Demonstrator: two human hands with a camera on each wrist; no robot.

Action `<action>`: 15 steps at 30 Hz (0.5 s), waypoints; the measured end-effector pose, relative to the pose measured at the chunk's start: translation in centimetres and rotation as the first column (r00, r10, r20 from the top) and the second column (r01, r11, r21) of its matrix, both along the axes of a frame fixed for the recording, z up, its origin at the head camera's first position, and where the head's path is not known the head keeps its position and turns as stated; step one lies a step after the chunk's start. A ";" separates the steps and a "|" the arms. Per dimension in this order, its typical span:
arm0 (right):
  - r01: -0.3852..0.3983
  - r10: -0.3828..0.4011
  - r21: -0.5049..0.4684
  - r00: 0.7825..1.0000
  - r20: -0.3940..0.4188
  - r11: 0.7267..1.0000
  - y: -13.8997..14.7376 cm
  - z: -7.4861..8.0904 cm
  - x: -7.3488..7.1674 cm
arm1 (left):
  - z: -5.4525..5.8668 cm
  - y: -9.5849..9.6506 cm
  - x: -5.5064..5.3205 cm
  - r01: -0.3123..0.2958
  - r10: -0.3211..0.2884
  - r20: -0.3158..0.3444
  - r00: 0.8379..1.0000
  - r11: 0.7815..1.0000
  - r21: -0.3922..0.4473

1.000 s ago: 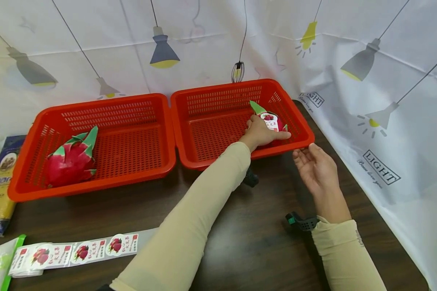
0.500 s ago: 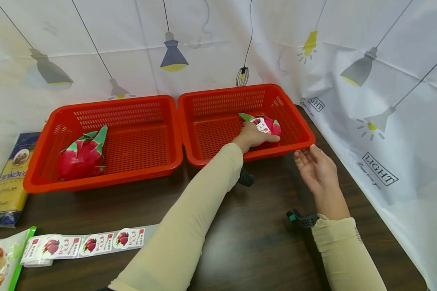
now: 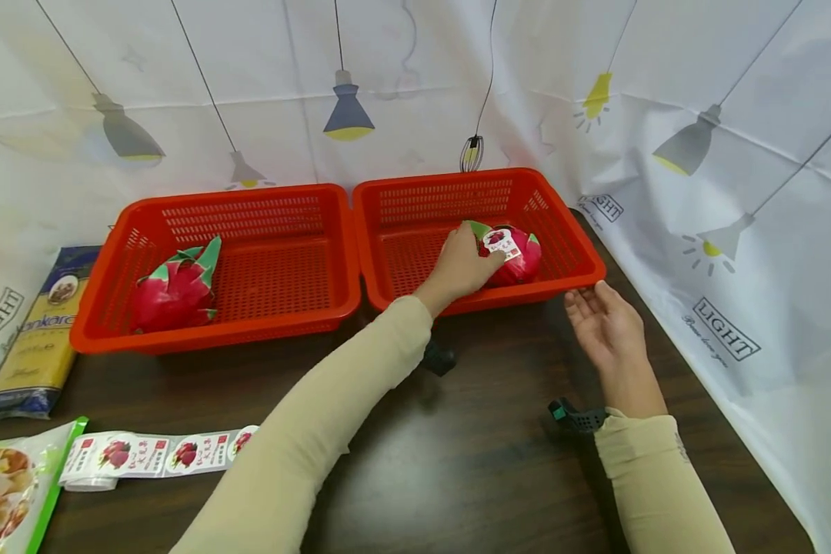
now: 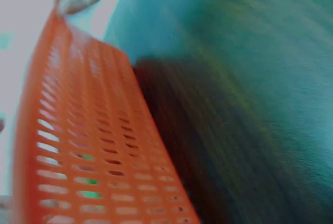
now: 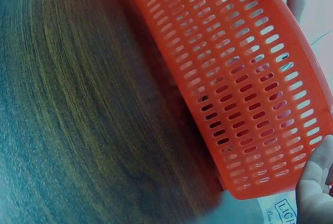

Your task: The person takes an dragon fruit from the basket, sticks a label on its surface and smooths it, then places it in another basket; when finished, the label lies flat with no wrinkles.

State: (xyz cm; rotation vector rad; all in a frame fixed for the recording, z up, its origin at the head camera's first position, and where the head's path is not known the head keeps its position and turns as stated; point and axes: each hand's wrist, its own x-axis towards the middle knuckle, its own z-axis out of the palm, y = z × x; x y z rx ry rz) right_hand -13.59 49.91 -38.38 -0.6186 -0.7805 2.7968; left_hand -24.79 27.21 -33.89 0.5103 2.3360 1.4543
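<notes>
Your left grip [image 3: 460, 265] sits with thumb and fingers apart at the green-leaf end of a pink-red dragon fruit [image 3: 524, 260]; no clear hold shows, and whether it touches the skin cannot be told. Your right grip [image 3: 609, 331] pinches the front corner rim of the red slotted plastic basket [image 3: 554, 288] holding that fruit. With its white printed sticker [image 3: 501, 243] facing up, the step in hand looks like setting down a labelled fruit. Next calls, most likely, for lifting your left grip clear without snagging the leaf, then turning to the second dragon fruit [image 3: 169, 300], bare of stickers where visible, in the other red basket [image 3: 277, 277], and the white sticker strip [image 3: 138, 454] on the dark wood-grain desk [image 3: 498, 423].
</notes>
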 end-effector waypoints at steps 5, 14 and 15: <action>-0.022 0.022 -0.004 1.000 0.003 1.000 -1.2 -0.3 -0.6 | -0.5 -8.5 5.8 0.000 0.033 -0.087 0.996 0.936 0.352; -0.045 0.045 0.019 0.999 -0.009 0.999 -2.1 -0.7 -1.0 | -5.7 -28.3 13.5 -0.548 0.285 0.494 0.822 0.632 0.548; -0.045 0.046 0.020 0.999 -0.011 0.999 -2.0 -0.6 -1.0 | -6.0 -30.4 13.6 -0.618 0.311 0.551 0.774 0.559 0.553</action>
